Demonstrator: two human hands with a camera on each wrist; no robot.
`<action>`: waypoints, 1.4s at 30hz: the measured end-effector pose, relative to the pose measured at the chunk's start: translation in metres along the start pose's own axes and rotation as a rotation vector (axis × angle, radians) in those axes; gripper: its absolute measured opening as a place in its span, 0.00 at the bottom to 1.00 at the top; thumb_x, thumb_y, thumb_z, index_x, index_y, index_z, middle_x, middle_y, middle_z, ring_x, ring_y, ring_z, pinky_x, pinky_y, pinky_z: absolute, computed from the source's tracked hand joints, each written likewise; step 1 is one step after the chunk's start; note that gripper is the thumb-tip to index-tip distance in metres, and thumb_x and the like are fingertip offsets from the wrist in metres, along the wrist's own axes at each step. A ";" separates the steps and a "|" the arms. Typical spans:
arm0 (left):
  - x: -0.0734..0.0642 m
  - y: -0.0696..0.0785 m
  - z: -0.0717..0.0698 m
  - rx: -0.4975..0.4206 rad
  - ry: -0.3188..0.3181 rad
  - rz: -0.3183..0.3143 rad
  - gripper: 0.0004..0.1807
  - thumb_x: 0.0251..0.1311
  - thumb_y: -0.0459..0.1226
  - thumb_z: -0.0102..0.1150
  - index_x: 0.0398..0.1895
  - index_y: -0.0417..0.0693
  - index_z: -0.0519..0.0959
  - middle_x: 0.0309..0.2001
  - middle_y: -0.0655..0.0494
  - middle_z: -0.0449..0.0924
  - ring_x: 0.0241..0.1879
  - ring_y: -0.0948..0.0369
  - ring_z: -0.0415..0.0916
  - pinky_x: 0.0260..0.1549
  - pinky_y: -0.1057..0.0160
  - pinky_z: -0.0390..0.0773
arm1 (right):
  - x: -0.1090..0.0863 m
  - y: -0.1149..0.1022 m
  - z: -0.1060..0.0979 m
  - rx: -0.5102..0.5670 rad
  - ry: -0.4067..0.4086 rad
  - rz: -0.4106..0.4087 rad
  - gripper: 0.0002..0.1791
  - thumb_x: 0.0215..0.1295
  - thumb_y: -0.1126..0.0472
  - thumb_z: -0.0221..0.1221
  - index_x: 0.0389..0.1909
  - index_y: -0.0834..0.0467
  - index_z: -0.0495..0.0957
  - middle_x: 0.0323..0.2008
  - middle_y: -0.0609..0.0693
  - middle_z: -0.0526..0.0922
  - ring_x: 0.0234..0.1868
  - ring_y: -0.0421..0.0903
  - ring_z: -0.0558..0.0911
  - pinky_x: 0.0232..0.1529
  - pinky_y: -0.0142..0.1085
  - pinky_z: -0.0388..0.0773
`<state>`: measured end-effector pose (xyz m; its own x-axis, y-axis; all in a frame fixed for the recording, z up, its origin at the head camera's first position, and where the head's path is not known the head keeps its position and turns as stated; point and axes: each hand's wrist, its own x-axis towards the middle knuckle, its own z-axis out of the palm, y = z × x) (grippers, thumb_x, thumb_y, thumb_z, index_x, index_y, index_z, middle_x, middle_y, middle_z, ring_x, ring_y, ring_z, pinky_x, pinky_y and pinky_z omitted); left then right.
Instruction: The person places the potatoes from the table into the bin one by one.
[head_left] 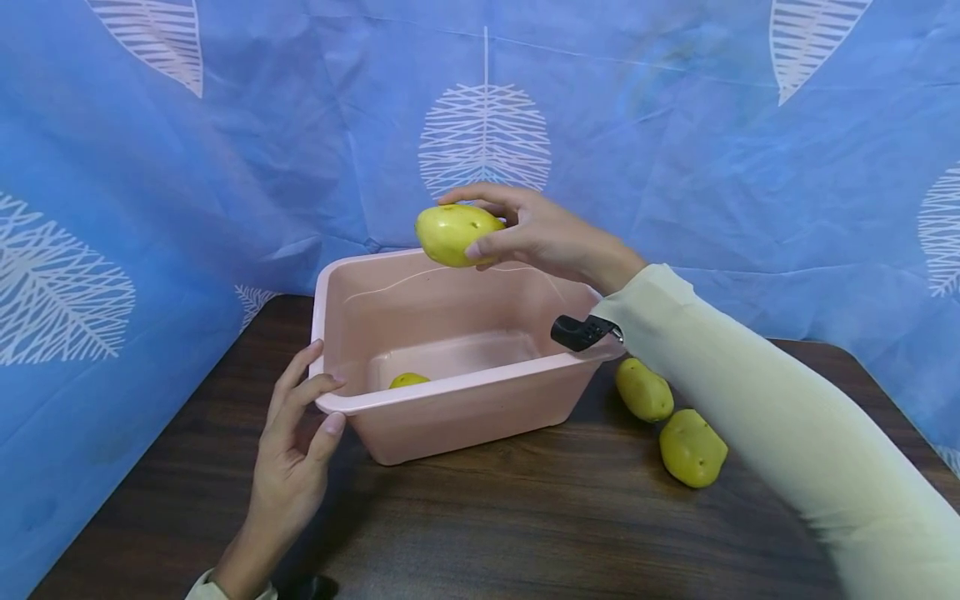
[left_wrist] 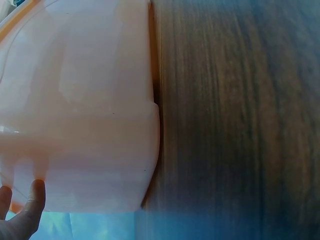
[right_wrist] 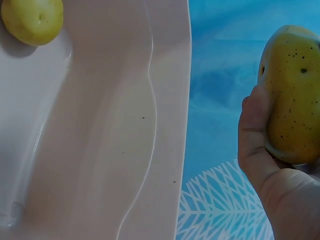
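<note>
1 glossy yellow, oval potato point(head_left: 453, 236) is up in the air in front of me, gripped by the person's bare right hand point(head_left: 540, 232), thumb on the near side and fingers curled over the top; it is held high by the far rim of a pale pink, rectangular plastic tub point(head_left: 465, 417), not touching it. The bare left hand point(head_left: 291, 458) is at the tub's near left corner, fingers parted and loosely bent, fingertips touching the rim, the thumb apart from them on the outside.

A 2nd yellow potato point(head_left: 408, 381) lies down on the tub's floor, mostly hidden from above by the near wall; 2 more rest outside, just right of the tub, the farther smooth potato point(head_left: 645, 390) near its wall and the nearer lumpy potato point(head_left: 693, 450) close beside it. All this stands on a dark brown, wood-grained table point(head_left: 525, 525); behind hangs a blue cloth point(head_left: 675, 217) printed with white leaves. A long cream sleeve point(head_left: 757, 408) covers the right arm, with a small black plastic device point(head_left: 581, 333) jutting from beneath its cuff.
</note>
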<state>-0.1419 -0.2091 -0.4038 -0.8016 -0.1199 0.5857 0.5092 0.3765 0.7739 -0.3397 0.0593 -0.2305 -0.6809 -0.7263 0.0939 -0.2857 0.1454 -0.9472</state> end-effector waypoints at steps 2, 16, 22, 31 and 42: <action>0.000 -0.001 -0.001 0.007 -0.002 -0.004 0.20 0.71 0.24 0.55 0.63 0.39 0.75 0.82 0.56 0.56 0.76 0.57 0.56 0.61 0.78 0.73 | 0.005 0.001 0.001 -0.010 -0.002 0.006 0.39 0.61 0.65 0.66 0.75 0.49 0.70 0.69 0.53 0.73 0.60 0.56 0.78 0.57 0.48 0.85; 0.000 -0.002 0.000 -0.004 0.015 0.011 0.20 0.69 0.22 0.55 0.62 0.39 0.76 0.81 0.55 0.57 0.76 0.57 0.57 0.60 0.78 0.74 | 0.029 0.007 0.015 0.002 -0.040 0.022 0.37 0.61 0.64 0.67 0.73 0.47 0.72 0.68 0.53 0.74 0.60 0.56 0.78 0.55 0.46 0.86; 0.000 -0.002 0.000 -0.032 0.023 0.029 0.20 0.67 0.21 0.55 0.61 0.40 0.76 0.81 0.53 0.57 0.77 0.56 0.57 0.61 0.77 0.74 | 0.038 0.012 0.023 -0.051 -0.047 0.035 0.35 0.61 0.60 0.68 0.71 0.43 0.74 0.65 0.52 0.77 0.60 0.54 0.78 0.57 0.51 0.84; 0.000 0.000 0.002 -0.005 0.019 0.011 0.20 0.69 0.23 0.55 0.61 0.42 0.76 0.82 0.56 0.57 0.76 0.57 0.57 0.61 0.78 0.74 | 0.047 0.021 0.032 -0.155 -0.063 0.022 0.34 0.60 0.56 0.69 0.70 0.41 0.75 0.59 0.52 0.80 0.57 0.53 0.79 0.55 0.53 0.83; -0.001 0.002 0.001 -0.012 -0.004 -0.043 0.19 0.71 0.24 0.54 0.63 0.43 0.75 0.82 0.60 0.55 0.77 0.55 0.56 0.61 0.76 0.74 | 0.059 0.031 0.044 -0.154 -0.103 0.036 0.35 0.60 0.57 0.69 0.71 0.46 0.75 0.57 0.54 0.79 0.54 0.52 0.78 0.49 0.48 0.83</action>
<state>-0.1407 -0.2080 -0.4031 -0.8240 -0.1319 0.5511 0.4782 0.3599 0.8011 -0.3589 -0.0087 -0.2678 -0.6223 -0.7824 0.0215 -0.3673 0.2677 -0.8908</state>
